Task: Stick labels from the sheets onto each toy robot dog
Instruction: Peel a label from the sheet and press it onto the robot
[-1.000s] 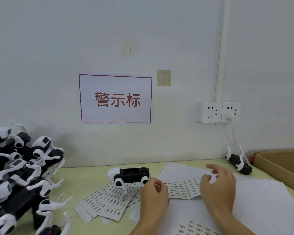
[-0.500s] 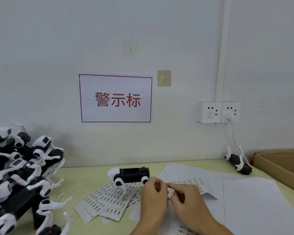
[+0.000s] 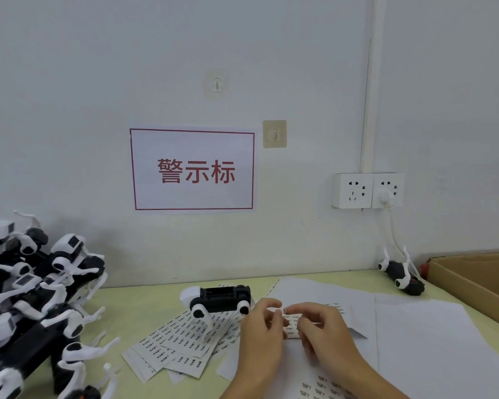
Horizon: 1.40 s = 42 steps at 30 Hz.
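**White label sheet worked by both hands**

Black-and-white toy dogs [image 3: 32, 298] are piled at left; one dog [image 3: 218, 299] lies on fanned label sheets [image 3: 179, 345]. Left hand [image 3: 261, 338] and right hand [image 3: 326, 334] are curled onto a label sheet [image 3: 291, 326], fingertips pinching at its top edge. Likely risk: a small label could be torn or folded onto itself if peeled too fast. Another dog [image 3: 401, 273] lies by a cardboard box [image 3: 478, 277].

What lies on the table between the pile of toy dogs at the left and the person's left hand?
Fanned label sheets, with one toy dog standing on them, lie between the pile and the left hand, in the head view.
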Tool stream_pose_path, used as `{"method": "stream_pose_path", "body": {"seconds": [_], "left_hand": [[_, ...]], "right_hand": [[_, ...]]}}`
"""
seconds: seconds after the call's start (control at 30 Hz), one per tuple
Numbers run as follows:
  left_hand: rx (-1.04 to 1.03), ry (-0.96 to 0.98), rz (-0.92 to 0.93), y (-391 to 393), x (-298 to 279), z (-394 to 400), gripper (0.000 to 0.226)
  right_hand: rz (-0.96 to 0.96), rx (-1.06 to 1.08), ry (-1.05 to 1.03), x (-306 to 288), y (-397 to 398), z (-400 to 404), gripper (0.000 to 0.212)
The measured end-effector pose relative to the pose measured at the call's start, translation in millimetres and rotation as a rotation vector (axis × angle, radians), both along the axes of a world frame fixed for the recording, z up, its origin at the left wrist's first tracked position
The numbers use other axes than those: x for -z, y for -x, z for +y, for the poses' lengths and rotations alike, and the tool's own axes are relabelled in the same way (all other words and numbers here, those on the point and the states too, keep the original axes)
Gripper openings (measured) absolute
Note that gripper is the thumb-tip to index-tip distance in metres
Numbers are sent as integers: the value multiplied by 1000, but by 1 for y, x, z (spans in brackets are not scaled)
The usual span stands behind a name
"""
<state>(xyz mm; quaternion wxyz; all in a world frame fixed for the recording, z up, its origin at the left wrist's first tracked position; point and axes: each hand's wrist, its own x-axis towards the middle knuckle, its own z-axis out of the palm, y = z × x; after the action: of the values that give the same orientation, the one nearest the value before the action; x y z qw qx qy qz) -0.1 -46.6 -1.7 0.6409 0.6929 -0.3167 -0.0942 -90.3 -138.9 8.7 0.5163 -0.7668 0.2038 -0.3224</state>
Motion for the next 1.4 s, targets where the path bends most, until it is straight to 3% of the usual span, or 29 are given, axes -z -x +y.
{"method": "stream_pose_path", "body": {"seconds": [0.17, 1.17, 1.4], "left_hand": [[16, 15, -59, 1, 1, 0, 28], [-5, -39, -147, 2, 0, -1, 23], [-10, -73, -151, 2, 1, -2, 14]], "right_hand": [[-5, -11, 0, 0, 0, -1, 42], [34, 23, -67, 2, -1, -4, 45], [-35, 40, 88, 2, 1, -4, 26]]}}
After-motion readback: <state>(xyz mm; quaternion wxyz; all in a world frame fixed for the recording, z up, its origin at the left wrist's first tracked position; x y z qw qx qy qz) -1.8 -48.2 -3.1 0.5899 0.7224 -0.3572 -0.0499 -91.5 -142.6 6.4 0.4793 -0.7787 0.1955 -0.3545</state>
